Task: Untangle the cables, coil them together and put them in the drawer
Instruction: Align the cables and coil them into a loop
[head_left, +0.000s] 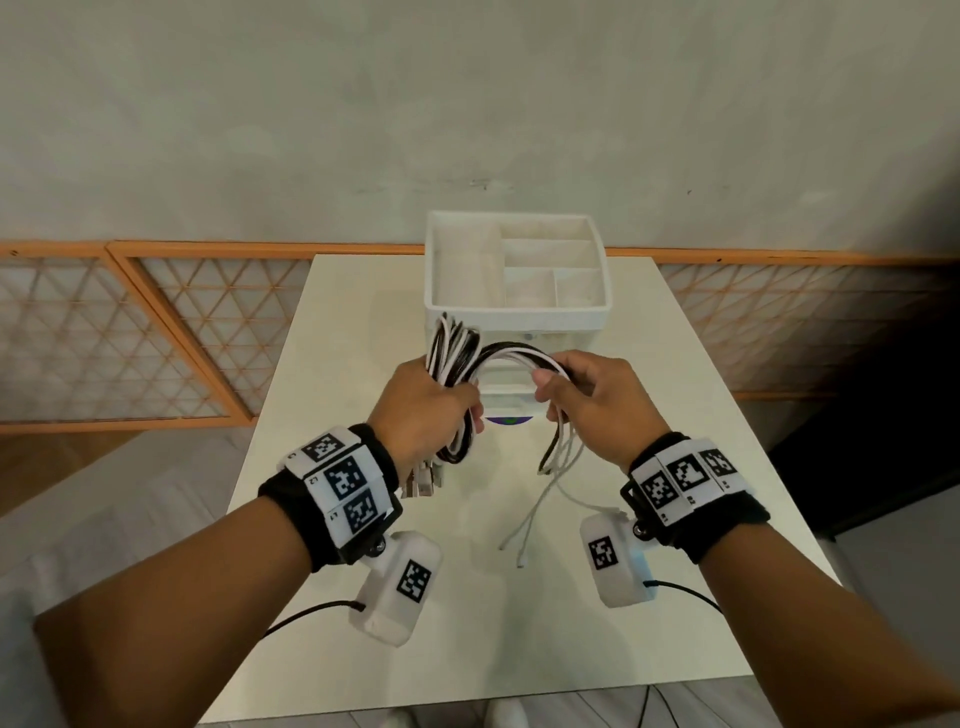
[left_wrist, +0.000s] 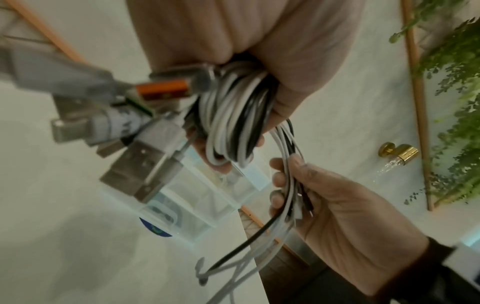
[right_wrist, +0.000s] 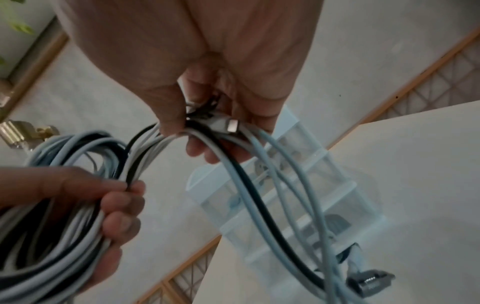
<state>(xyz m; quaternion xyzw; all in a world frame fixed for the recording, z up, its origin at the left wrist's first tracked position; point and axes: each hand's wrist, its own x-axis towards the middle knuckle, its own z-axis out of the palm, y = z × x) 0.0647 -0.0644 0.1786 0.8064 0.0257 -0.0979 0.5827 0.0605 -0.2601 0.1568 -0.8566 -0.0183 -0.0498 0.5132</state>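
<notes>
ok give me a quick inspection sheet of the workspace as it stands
surface: white table, mostly bare.
job's things: bundle of black and white cables, partly coiled, held above the table; white drawer organizer at the far edge, top tray with empty compartments, drawers below.
clutter: nothing seen.
grippers: left hand grips the coiled loops; right hand pinches the strands arching across.
cables: loose ends hang from the right hand down to the table; USB plugs dangle below the left hand.
surroundings: grey wall, orange lattice panels, green plant.
</notes>
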